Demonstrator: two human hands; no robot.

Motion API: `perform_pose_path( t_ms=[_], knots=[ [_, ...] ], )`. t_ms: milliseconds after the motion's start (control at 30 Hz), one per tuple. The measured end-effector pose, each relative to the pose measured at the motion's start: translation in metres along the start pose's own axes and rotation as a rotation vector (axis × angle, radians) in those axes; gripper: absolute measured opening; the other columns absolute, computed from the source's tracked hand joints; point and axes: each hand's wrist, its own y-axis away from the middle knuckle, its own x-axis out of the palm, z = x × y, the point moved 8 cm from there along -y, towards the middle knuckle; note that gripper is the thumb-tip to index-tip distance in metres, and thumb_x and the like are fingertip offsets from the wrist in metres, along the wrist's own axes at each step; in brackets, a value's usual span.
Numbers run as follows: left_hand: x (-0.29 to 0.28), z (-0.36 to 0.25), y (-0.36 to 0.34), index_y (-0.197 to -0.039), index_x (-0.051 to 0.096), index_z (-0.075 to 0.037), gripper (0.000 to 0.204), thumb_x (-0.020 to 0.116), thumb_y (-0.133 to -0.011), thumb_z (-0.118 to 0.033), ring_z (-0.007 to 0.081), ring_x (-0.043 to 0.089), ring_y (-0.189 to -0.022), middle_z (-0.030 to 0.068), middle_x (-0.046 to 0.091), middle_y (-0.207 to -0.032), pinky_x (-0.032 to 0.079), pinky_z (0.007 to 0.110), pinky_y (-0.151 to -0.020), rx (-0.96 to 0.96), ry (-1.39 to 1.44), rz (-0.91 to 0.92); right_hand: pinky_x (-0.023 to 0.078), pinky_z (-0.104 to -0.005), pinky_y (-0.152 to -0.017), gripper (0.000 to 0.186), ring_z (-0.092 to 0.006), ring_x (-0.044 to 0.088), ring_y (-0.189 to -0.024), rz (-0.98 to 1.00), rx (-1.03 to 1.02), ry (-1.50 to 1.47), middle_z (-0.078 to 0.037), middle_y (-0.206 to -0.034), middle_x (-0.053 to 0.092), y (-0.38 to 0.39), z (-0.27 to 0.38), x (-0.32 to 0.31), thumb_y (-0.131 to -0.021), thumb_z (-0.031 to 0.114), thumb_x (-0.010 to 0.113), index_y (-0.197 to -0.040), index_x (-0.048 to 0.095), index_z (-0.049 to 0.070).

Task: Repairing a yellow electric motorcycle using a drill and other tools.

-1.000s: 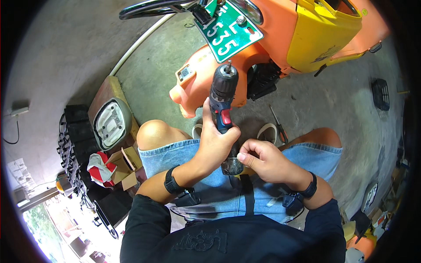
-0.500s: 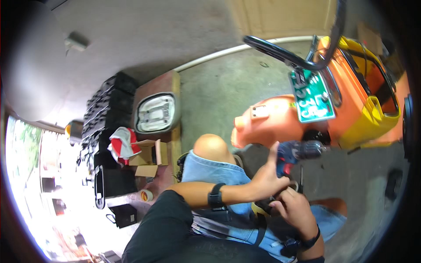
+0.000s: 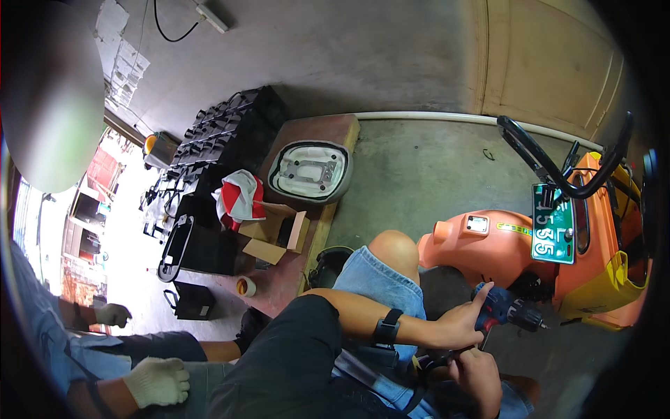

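My left hand (image 3: pixel 457 328) grips the handle of a blue and black cordless drill (image 3: pixel 506 307), whose chuck and short bit point right. Just below it, my right hand (image 3: pixel 480 373) is closed near the drill's lower end, its fingers curled close to my left hand. A dark thing shows beside the right fingers; what it is stays hidden. Beyond the drill's tip stands an orange scooter body (image 3: pixel 481 241) with a green plate (image 3: pixel 553 227), a black bar (image 3: pixel 537 157) and a yellow part (image 3: pixel 600 293). The bit is apart from the scooter.
A co-worker's gloved hand (image 3: pixel 160 383) is at the lower left. An upturned seat (image 3: pixel 312 171), an open cardboard box (image 3: pixel 276 234), a red and white cloth (image 3: pixel 239 197) and a tape roll (image 3: pixel 246 286) lie on a low platform. Black cases (image 3: pixel 234 133) stand along the wall.
My view has swung left, so the scooter and my hands sit further right and lower. A co-worker has come into view. The drill stays in my left hand, its tip now tilted slightly down.
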Motion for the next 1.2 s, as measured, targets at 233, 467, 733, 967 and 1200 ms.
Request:
perform_pose_path(
  t_ms=[233,467,733,967,1200],
  knots=[
    [-0.002,0.006,-0.006,-0.155,-0.003,-0.012,0.109,0.065,-0.07,-0.007,0.0478,0.062,-0.096,0.0326,0.059,-0.104,0.05,0.048,-0.087,0.029,-0.038,-0.055,0.048,-0.0469,-0.06,0.013,-0.0374,0.061,-0.067,-0.07,0.085,0.078,-0.017,-0.074,0.06,0.0,0.005,0.003,-0.075,0.009,0.068,-0.081,0.059,0.002],
    [0.009,0.019,-0.014,-0.153,-0.007,-0.004,0.107,0.065,-0.074,-0.008,0.0442,0.061,-0.094,0.031,0.059,-0.102,0.05,0.046,-0.082,-0.064,-0.002,-0.03,0.046,-0.0489,-0.059,0.015,-0.0396,0.059,-0.065,-0.048,0.08,0.121,-0.018,-0.073,0.058,-0.003,0.001,-0.003,-0.073,0.007,0.069,-0.082,0.058,0.001],
    [0.014,0.028,-0.02,-0.152,-0.003,0.003,0.102,0.063,-0.076,-0.009,0.0468,0.062,-0.091,0.0325,0.062,-0.097,0.05,0.048,-0.081,-0.062,-0.004,-0.019,0.041,-0.0425,-0.053,0.014,-0.0358,0.055,-0.058,-0.1,-0.017,-0.105,-0.016,-0.063,0.052,-0.011,-0.013,0.006,-0.068,0.007,0.064,-0.065,0.052,0.001],
    [0.013,0.009,-0.009,-0.15,-0.002,0.01,0.102,0.061,-0.072,-0.007,0.0472,0.064,-0.084,0.0341,0.063,-0.091,0.051,0.05,-0.076,-0.041,0.047,-0.083,0.035,-0.0412,-0.048,0.022,-0.0321,0.048,-0.047,-0.125,-0.106,-0.211,-0.014,-0.053,0.045,-0.001,-0.009,0.0,-0.066,0.008,0.063,-0.055,0.045,0.003],
    [0.038,0.022,0.024,-0.153,-0.01,-0.001,0.109,0.064,-0.075,-0.013,0.0454,0.064,-0.08,0.0321,0.062,-0.088,0.051,0.049,-0.073,-0.122,-0.017,-0.079,0.043,-0.0428,-0.051,0.023,-0.0342,0.055,-0.052,0.078,-0.105,-0.032,-0.014,-0.057,0.053,0.021,0.013,0.008,-0.066,0.011,0.069,-0.057,0.049,0.004]
  ],
)
